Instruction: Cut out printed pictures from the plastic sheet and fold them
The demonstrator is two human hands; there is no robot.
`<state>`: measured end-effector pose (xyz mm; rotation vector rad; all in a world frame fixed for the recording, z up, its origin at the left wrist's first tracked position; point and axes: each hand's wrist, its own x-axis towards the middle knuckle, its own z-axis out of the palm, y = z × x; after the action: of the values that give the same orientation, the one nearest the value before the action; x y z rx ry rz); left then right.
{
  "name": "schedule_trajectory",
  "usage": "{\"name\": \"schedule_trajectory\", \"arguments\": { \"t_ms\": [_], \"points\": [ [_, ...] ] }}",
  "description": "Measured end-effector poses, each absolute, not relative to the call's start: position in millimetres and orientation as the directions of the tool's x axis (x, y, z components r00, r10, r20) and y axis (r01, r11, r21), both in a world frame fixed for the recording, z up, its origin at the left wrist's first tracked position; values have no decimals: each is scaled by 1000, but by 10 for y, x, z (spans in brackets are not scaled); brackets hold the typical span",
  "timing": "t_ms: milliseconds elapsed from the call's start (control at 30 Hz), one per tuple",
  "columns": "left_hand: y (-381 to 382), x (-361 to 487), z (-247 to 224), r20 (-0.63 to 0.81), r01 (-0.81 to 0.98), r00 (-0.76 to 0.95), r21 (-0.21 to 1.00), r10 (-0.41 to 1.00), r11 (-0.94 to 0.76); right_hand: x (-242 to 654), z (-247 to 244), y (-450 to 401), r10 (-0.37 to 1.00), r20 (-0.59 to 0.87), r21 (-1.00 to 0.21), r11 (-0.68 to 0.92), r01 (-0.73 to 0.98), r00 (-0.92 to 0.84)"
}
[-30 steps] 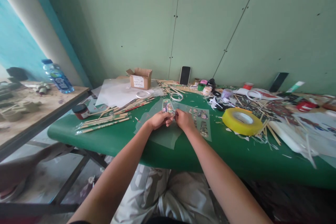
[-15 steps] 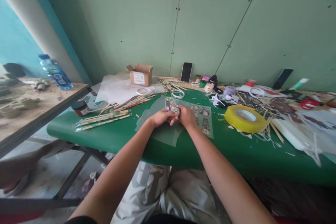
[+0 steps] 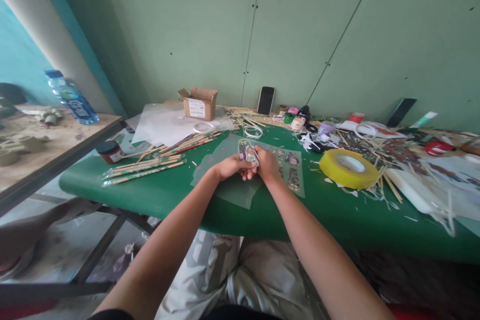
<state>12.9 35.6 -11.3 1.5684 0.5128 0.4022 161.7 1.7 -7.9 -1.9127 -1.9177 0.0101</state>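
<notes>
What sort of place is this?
Likely a craft workshop: a green-covered table bears a big roll of yellow tape, wrapped wooden sticks and small paint-like jars, and the hands hold a printed cutout.

A smooth green finish with a dull sheen is being shown by the counter point(image 3: 138, 190). Slight gloss is being displayed by the plastic-looking cutout point(image 3: 245, 151), and a translucent, filmy smoothness by the printed sheet point(image 3: 293, 179). Shine is being given off by the yellow plastic tape point(image 3: 332, 172) and the clear plastic bottle point(image 3: 73, 100), while matt surfaces are being presented by the cardboard box point(image 3: 200, 104), wooden sticks point(image 3: 148, 171) and wall point(image 3: 195, 20).
</notes>
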Motion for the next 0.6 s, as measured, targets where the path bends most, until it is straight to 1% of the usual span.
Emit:
{"name": "schedule_trajectory", "arguments": {
  "t_ms": [400,600],
  "points": [
    [354,149,-108,-68,92,854,996,516,-20,1594,-5,32,947,313,-336,42,941,70],
    [372,158,-122,-80,99,851,995,518,-9,1588,-17,88,951,301,-381,53,923,70]
  ]
}}
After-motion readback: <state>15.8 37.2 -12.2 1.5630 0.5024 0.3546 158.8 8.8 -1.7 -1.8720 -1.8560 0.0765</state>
